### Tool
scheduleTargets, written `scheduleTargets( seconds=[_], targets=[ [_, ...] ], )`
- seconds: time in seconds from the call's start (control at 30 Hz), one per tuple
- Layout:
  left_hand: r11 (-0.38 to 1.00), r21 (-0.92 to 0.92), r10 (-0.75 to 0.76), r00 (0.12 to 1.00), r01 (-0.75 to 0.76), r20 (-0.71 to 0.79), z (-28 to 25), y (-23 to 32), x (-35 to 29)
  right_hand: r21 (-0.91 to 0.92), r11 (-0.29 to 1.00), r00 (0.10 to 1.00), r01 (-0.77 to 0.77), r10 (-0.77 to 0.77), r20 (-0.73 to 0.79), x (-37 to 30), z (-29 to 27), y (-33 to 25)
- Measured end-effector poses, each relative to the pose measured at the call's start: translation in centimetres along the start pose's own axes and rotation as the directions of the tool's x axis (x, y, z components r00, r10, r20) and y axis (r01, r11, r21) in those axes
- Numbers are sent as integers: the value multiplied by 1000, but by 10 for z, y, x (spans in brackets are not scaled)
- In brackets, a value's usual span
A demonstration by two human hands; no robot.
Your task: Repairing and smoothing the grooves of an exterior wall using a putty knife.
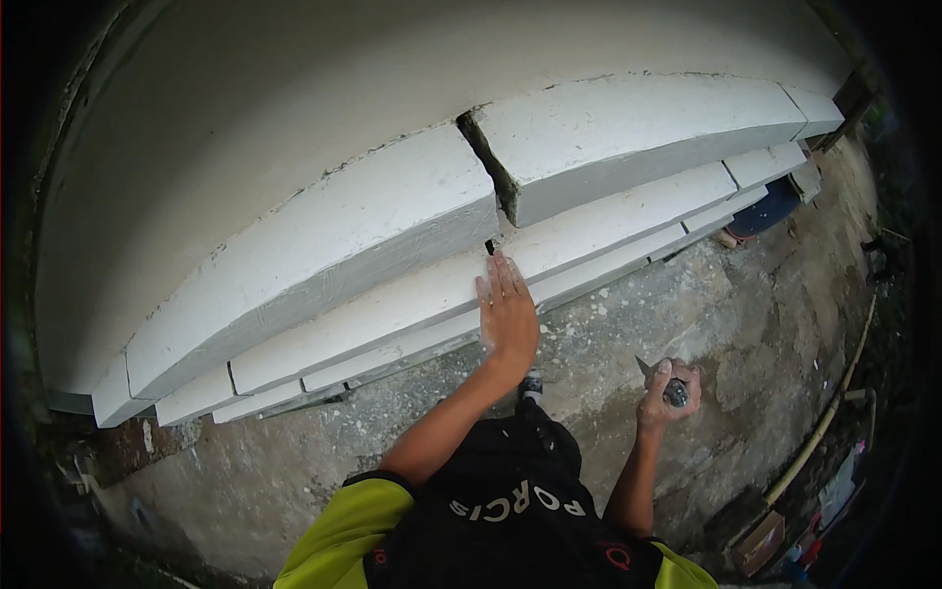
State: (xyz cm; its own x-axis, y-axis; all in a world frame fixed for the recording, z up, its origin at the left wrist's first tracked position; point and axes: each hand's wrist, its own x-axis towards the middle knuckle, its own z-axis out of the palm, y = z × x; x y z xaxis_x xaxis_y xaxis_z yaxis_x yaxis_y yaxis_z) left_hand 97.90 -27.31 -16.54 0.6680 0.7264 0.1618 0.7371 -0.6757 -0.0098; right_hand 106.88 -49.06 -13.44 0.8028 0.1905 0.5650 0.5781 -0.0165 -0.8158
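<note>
White masonry blocks lie in stepped rows before me. A ragged dark gap (pixel 488 169) splits the top row between a left block (pixel 324 211) and a right block (pixel 638 128). My left hand (pixel 510 309) rests with fingers stretched against the edge of the lower white row (pixel 392 302), just below this gap and by a small dark hole. Its fingertips are smeared white. Out to the right, away from the blocks, my right hand (pixel 672 388) is wrapped round the dark handle of what looks like a trowel (pixel 644 366). Only a bit of its pointed blade shows; the hand hides the rest.
A pale wall (pixel 294 79) rises behind the blocks. The concrete floor (pixel 608 344) is spotted with white splashes. A dark blue container (pixel 770 206) sits by the rows' right end. A long pole (pixel 829 422) and a cardboard box (pixel 760 543) lie at the right edge.
</note>
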Motion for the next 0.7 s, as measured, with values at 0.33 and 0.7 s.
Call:
scheduleTargets(
  seconds=[0.33, 0.7],
  targets=[
    [980, -189, 44, 997, -54, -60, -10, 5, 4, 126, 992, 935, 19, -63, 349, 34, 23, 23],
    [994, -91, -64, 994, 56, -86, 4, 19, 5, 196, 980, 910, -32, -53, 411, 57, 26, 45]
  ],
)
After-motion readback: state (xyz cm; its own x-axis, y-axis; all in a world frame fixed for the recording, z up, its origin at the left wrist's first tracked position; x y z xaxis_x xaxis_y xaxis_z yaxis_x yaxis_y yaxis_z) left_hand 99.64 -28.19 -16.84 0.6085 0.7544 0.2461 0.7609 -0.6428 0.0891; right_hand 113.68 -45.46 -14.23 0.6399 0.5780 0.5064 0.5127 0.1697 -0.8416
